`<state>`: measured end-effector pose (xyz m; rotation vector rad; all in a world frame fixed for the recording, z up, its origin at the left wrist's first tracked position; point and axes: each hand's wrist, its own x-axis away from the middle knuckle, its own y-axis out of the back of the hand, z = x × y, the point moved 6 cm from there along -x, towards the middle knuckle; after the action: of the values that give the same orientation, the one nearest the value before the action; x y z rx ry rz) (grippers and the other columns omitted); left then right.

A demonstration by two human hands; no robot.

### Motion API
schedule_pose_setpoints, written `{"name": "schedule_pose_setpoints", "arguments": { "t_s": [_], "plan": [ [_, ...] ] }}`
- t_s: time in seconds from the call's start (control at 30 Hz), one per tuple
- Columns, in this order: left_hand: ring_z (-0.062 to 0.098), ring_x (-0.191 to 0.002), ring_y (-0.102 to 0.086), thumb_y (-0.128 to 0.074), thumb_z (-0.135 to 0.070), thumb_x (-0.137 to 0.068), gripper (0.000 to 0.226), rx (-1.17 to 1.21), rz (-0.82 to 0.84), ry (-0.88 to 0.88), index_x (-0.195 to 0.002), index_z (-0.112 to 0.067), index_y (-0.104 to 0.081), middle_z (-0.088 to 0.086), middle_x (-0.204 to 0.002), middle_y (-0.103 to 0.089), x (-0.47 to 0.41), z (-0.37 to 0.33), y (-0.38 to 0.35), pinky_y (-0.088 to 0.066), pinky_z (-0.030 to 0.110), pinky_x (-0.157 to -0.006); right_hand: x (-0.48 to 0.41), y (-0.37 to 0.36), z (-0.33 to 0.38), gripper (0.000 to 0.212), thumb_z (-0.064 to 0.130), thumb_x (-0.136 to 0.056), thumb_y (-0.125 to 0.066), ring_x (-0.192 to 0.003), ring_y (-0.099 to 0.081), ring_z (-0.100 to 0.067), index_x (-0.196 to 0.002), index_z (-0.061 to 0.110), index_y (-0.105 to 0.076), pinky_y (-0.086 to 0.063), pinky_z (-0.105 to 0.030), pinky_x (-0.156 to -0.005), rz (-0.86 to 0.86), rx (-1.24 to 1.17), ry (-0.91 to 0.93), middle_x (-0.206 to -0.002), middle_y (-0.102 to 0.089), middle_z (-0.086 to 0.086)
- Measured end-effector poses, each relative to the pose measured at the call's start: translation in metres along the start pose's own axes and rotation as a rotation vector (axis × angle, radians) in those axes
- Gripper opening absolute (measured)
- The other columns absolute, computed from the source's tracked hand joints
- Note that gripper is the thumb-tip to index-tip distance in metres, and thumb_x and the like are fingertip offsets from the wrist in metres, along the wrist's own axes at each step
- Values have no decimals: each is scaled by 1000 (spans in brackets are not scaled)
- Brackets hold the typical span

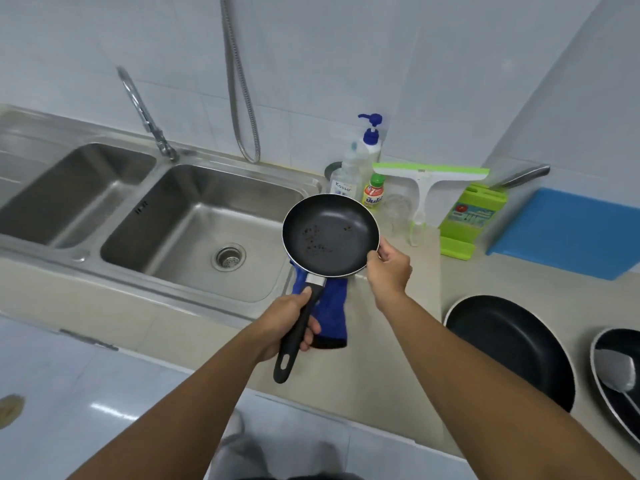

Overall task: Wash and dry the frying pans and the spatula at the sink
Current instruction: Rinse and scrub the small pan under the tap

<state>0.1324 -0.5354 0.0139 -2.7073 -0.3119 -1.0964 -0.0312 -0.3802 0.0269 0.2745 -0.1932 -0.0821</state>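
Small pan [330,233] mid-frame has a dark nonstick coating with a soft sheen and a few specks on it, plus a thin bright metal rim, a shiny metal collar and a matt black plastic handle [290,351]. The sink [194,216] on the left is brushed stainless, kinda satin and streaky, while the tap [142,112] and ribbed hose [242,98] above look like polished chrome against glossy white wall tiles [346,64]. Blue cloth [332,313] under the pan looks soft and fuzzy, the counter [381,375] is smooth matt beige, the squeegee [429,178] upper right is green-and-white plastic, and the spatula [616,372] at the right edge is dull satin metal.
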Motion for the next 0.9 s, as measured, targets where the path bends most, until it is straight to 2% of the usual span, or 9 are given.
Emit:
{"name": "schedule_pose_setpoints", "arguments": {
  "t_s": [0.2,0.27,0.37,0.43,0.53,0.63,0.73,0.8,0.9],
  "plan": [
    [26,-60,-64,-50,-26,-110,30,109,-7,-30,-120,2,-56,20,-91,-73,-15,-9,88,-58,39,-60,17,-99,22,55,1,-86,-51,-91,-69,0,-129,30,-68,-53,-13,-74,86,-56,-18,-103,-72,25],
    [26,-60,-65,-53,-18,-108,24,144,1,-49,-124,0,-54,18,-93,-73,-19,-16,122,-59,38,-58,21,-138,31,54,-2,-88,-51,-93,-69,3,-131,27,-68,-53,-10,-75,103,-73,2,-109,-72,22],
    [27,-60,-68,-56,-12,-107,19,156,34,-30,-122,-1,-54,19,-94,-70,-26,-26,179,-61,40,-58,30,-195,39,54,-6,-89,-50,-80,-67,11,-137,17,-63,-50,-2,-66,95,-68,-22,-120,-71,9],
    [29,-62,-67,-57,-14,-106,19,166,58,-15,-123,-5,-52,18,-90,-69,-30,-33,216,-60,42,-59,38,-228,43,55,-7,-89,-49,-85,-71,0,-137,16,-63,-54,-6,-68,82,-73,-52,-117,-72,7],
    [30,-63,-63,-53,-21,-108,20,196,100,24,-126,-13,-49,17,-83,-65,-32,-39,262,-59,45,-63,48,-271,46,58,-8,-87,-48,-75,-62,-3,-134,23,-65,-48,-9,-63,58,-70,-94,-106,-78,5],
    [32,-69,-64,-52,-25,-109,19,161,75,10,-118,-8,-54,17,-84,-67,-41,-45,303,-62,51,-70,54,-311,48,60,-8,-84,-47,-85,-66,-4,-128,26,-70,-52,-23,-78,88,-106,-111,-108,-76,14],
    [23,-79,-64,-56,-18,-107,16,-30,-22,-96,-106,-6,-67,9,-90,-69,-58,-56,346,-62,37,-76,58,-346,51,57,-7,-85,-49,-91,-69,0,-117,32,-75,-54,-26,-88,108,-121,-115,-101,-75,22],
    [19,-84,-66,-60,-14,-104,14,-106,-33,-129,-101,-6,-71,8,-94,-73,-70,-59,365,-61,35,-82,58,-364,49,51,-5,-90,-55,-100,-69,0,-128,26,-68,-54,-28,-97,166,-165,-149,-107,-74,19],
    [24,-90,-65,-62,-12,-103,13,-168,-42,-153,-100,-7,-74,12,-97,-73,-86,-64,380,-54,51,-99,59,-384,40,52,22,-93,-69,-109,-68,-11,-142,23,-52,-53,-37,-102,276,-174,-239,-119,-70,6]
  ]
}}
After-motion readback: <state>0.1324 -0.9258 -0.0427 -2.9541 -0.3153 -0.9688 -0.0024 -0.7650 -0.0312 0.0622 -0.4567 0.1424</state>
